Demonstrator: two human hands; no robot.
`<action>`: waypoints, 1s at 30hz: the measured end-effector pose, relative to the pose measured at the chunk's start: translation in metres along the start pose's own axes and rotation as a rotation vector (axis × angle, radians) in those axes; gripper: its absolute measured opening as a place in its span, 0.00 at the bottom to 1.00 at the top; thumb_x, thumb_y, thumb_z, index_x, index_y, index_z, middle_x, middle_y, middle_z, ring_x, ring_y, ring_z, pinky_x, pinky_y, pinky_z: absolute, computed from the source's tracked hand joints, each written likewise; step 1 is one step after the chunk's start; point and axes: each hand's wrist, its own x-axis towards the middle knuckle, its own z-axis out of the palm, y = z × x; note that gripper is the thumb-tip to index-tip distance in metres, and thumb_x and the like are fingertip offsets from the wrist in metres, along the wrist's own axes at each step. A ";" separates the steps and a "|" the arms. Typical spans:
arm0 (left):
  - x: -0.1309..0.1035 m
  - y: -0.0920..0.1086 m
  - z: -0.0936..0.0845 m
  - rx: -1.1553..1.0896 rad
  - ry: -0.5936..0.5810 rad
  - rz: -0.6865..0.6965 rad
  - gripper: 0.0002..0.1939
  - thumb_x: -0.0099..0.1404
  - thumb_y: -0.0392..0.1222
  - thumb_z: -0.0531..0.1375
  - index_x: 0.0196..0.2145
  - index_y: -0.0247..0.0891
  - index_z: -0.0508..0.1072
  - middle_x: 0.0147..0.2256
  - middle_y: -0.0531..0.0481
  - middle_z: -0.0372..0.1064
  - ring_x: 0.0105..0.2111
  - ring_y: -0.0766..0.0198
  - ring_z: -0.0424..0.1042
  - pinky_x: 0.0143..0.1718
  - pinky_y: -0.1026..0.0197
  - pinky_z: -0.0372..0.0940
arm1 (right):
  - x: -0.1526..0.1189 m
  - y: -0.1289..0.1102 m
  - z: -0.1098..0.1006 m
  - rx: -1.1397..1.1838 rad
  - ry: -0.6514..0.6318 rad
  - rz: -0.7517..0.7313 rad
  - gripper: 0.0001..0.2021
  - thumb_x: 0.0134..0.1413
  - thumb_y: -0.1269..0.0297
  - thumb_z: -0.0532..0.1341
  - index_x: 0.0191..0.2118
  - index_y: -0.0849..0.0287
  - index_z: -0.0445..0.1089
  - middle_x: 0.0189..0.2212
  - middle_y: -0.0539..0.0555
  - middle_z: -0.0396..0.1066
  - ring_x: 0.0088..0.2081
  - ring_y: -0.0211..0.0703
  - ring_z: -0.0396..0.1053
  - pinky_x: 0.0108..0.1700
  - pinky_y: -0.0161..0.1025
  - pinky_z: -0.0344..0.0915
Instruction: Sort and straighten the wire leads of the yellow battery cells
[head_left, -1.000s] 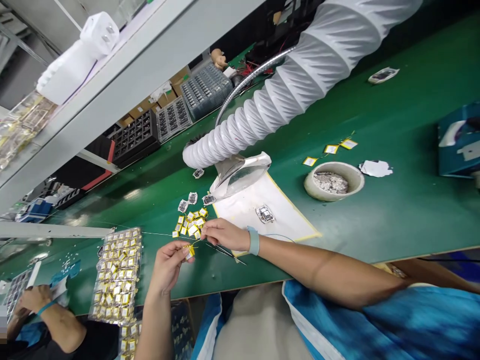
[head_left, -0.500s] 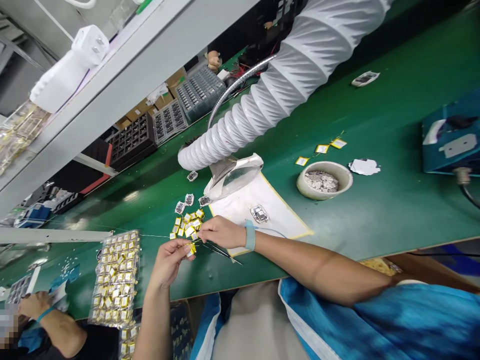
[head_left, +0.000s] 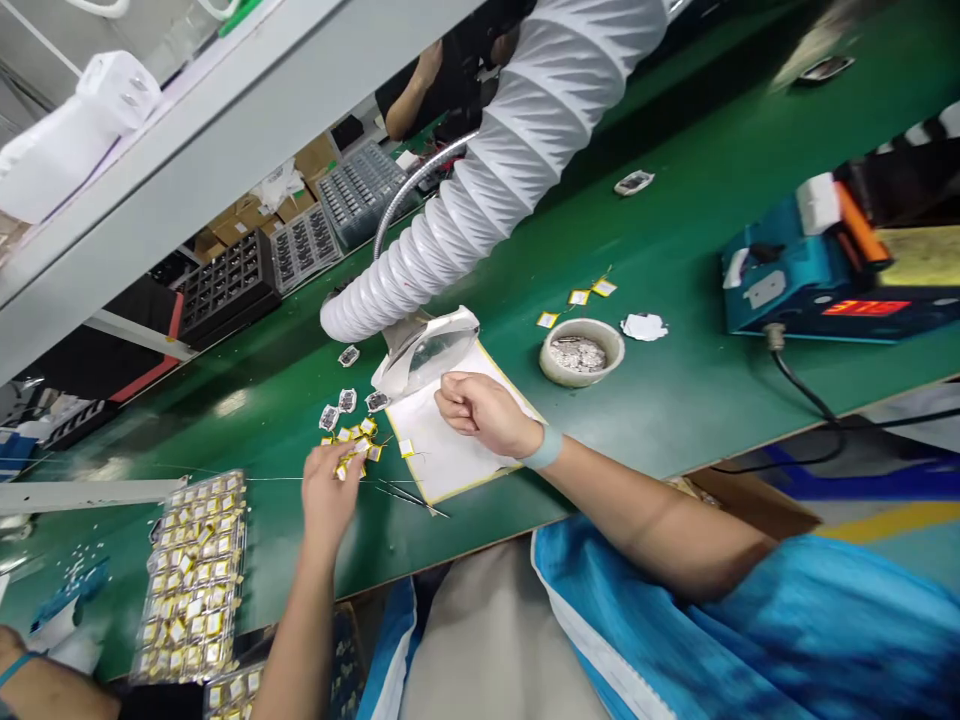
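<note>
My left hand [head_left: 326, 492] reaches into a loose pile of small yellow-wrapped cells [head_left: 358, 440] on the green bench [head_left: 675, 400] and pinches one yellow cell [head_left: 343, 468] at its fingertips. My right hand [head_left: 484, 410], with a light blue wristband, hovers over the white mat [head_left: 439, 455] with its fingers curled. Whether it holds anything is hidden. A single yellow cell [head_left: 406, 448] lies on the mat's left part. Thin tweezers [head_left: 409, 494] lie on the bench between my hands. A few silver cells [head_left: 337, 408] sit just beyond the pile.
A magnifier lens [head_left: 424, 350] and a white ribbed duct hose [head_left: 480, 200] hang over the mat. To the right are a round bowl [head_left: 553, 370] of silver parts and a blue machine [head_left: 810, 285] with a cable. A clear tray of yellow cells [head_left: 191, 580] lies left. A co-worker's arm [head_left: 30, 685] shows bottom left.
My right hand left the yellow cell and tweezers and moved right onto the white mat, covering the silver cell there. My left hand lowered to the pile. The view swung right.
</note>
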 end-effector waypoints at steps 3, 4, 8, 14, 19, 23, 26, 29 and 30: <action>0.001 0.033 0.041 0.076 -0.120 0.189 0.10 0.74 0.50 0.64 0.45 0.45 0.84 0.43 0.44 0.80 0.46 0.52 0.77 0.53 0.49 0.69 | -0.008 0.001 -0.011 -0.008 0.044 0.024 0.16 0.58 0.58 0.57 0.25 0.51 0.49 0.19 0.41 0.46 0.19 0.33 0.40 0.21 0.34 0.39; 0.004 0.042 0.054 0.110 -0.140 0.229 0.09 0.74 0.48 0.65 0.44 0.44 0.83 0.42 0.43 0.80 0.45 0.51 0.76 0.52 0.49 0.69 | -0.006 0.003 -0.012 -0.017 0.054 0.030 0.17 0.59 0.57 0.58 0.25 0.51 0.49 0.19 0.41 0.46 0.20 0.33 0.39 0.21 0.34 0.39; 0.018 0.059 0.087 0.259 -0.112 0.288 0.05 0.71 0.37 0.65 0.36 0.41 0.81 0.36 0.40 0.76 0.40 0.48 0.73 0.46 0.47 0.66 | 0.004 0.013 -0.014 -0.071 0.080 0.040 0.23 0.65 0.50 0.60 0.24 0.51 0.52 0.18 0.41 0.47 0.20 0.33 0.41 0.21 0.36 0.38; 0.021 0.052 0.093 0.320 -0.028 0.266 0.09 0.66 0.32 0.64 0.29 0.42 0.74 0.31 0.43 0.73 0.36 0.51 0.71 0.42 0.50 0.63 | 0.007 0.033 -0.030 -0.140 0.021 0.135 0.27 0.73 0.44 0.61 0.26 0.54 0.58 0.19 0.40 0.51 0.19 0.32 0.46 0.21 0.33 0.45; 0.013 0.048 0.078 0.208 0.031 0.220 0.08 0.70 0.35 0.60 0.31 0.42 0.73 0.30 0.49 0.71 0.33 0.58 0.70 0.39 0.55 0.64 | 0.001 0.049 -0.035 -0.203 -0.056 0.233 0.19 0.75 0.49 0.63 0.39 0.60 0.72 0.28 0.44 0.67 0.23 0.32 0.62 0.27 0.32 0.65; 0.005 0.059 0.065 0.111 0.058 0.206 0.08 0.73 0.40 0.59 0.34 0.42 0.73 0.32 0.50 0.71 0.34 0.59 0.70 0.39 0.56 0.65 | -0.003 0.050 -0.030 -0.263 -0.076 0.223 0.23 0.74 0.45 0.62 0.32 0.59 0.69 0.25 0.44 0.65 0.24 0.33 0.59 0.28 0.34 0.60; -0.002 0.074 0.063 0.053 0.052 0.214 0.08 0.74 0.41 0.59 0.35 0.44 0.73 0.32 0.49 0.72 0.35 0.59 0.71 0.39 0.55 0.66 | -0.007 0.046 -0.024 -0.295 -0.121 0.205 0.28 0.71 0.39 0.62 0.26 0.57 0.67 0.22 0.45 0.61 0.24 0.36 0.55 0.28 0.37 0.53; -0.010 0.089 0.066 0.017 0.019 0.243 0.09 0.73 0.41 0.61 0.32 0.45 0.73 0.31 0.48 0.72 0.35 0.57 0.72 0.39 0.53 0.66 | -0.012 0.045 -0.017 -0.302 -0.188 0.195 0.31 0.65 0.33 0.64 0.25 0.56 0.67 0.21 0.46 0.60 0.25 0.38 0.55 0.29 0.39 0.52; -0.012 0.091 0.066 0.008 0.004 0.254 0.10 0.73 0.41 0.61 0.31 0.45 0.73 0.31 0.48 0.72 0.35 0.57 0.72 0.39 0.53 0.66 | -0.014 0.046 -0.015 -0.296 -0.200 0.194 0.31 0.63 0.31 0.65 0.25 0.55 0.67 0.21 0.46 0.60 0.25 0.39 0.55 0.29 0.39 0.51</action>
